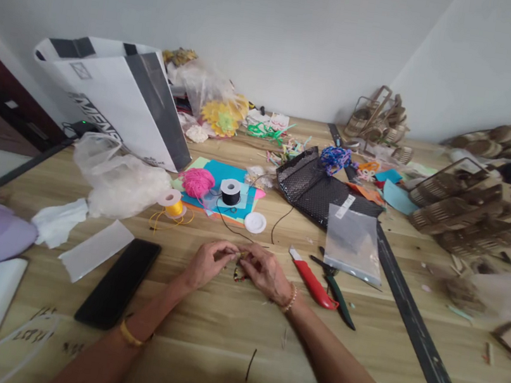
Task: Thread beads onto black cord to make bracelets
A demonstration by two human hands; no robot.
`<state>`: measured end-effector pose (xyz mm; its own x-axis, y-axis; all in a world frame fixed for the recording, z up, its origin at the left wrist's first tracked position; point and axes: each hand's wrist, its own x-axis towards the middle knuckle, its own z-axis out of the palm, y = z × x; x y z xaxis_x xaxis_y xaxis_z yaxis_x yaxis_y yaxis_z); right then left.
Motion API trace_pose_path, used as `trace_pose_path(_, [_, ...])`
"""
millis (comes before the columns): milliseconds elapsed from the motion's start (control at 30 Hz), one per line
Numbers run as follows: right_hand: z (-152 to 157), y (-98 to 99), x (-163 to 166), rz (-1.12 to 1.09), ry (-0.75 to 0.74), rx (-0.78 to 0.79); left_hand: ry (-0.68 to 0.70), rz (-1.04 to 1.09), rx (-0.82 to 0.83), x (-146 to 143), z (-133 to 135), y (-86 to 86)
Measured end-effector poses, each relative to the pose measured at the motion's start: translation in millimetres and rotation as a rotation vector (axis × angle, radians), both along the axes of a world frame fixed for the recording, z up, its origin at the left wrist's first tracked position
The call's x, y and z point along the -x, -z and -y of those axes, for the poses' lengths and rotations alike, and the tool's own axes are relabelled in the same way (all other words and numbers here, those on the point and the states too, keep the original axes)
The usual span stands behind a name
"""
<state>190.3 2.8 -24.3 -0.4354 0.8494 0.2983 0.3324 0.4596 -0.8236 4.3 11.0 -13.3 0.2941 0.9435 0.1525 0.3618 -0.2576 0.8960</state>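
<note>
My left hand [209,263] and my right hand [266,272] meet at the middle of the wooden table [213,345], fingers pinched together on a small beaded piece [240,265] with red and dark bits. A thin black cord [235,230] runs from that piece back to a black thread spool [230,191]. My left wrist wears a yellow band, my right wrist a bead bracelet. Both forearms rest on the table.
A black phone [117,290] lies to the left, a red utility knife [312,279] and dark pliers [339,293] to the right. Behind are a pink yarn ball [196,182], yellow thread spool [174,206], coloured paper [224,174], black mesh pouch [314,186], clear bag [354,243], shopping bag [121,94], wooden models [464,210].
</note>
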Motion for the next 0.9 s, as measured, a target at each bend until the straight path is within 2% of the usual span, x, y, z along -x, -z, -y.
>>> trace_pose_path(100, [0.8,1.5,2.2,-0.079,-0.005,0.142,0.01,-0.013,-0.058,-2.2,1.8,-2.2])
trace_pose_path(167, [0.2,2.8,2.5,-0.1,0.013,0.179,0.016,-0.031,-0.099,-2.8,2.6,-1.2])
trace_pose_path(367, [-2.0,4.4,0.6,-0.071,0.068,0.159,-0.01,-0.086,-0.199,-2.9,3.1,6.9])
trace_pose_path(500, [-2.6,1.6,-0.9,-0.043,0.079,0.127,-0.03,-0.082,-0.209,-2.9,2.3,9.2])
trace_pose_path(633, [-4.8,3.7,-3.5,-0.039,0.164,0.105,-0.05,-0.122,-0.223,-1.9,0.3,8.9])
trace_pose_path(767, [-8.7,9.8,-7.2,-0.159,0.25,0.213,0.076,-0.214,-0.264,-2.5,-0.1,8.1])
trace_pose_path(900, [-13.8,12.4,-11.7,-0.222,0.327,0.248,0.24,-0.285,-0.351,-5.2,3.5,6.3])
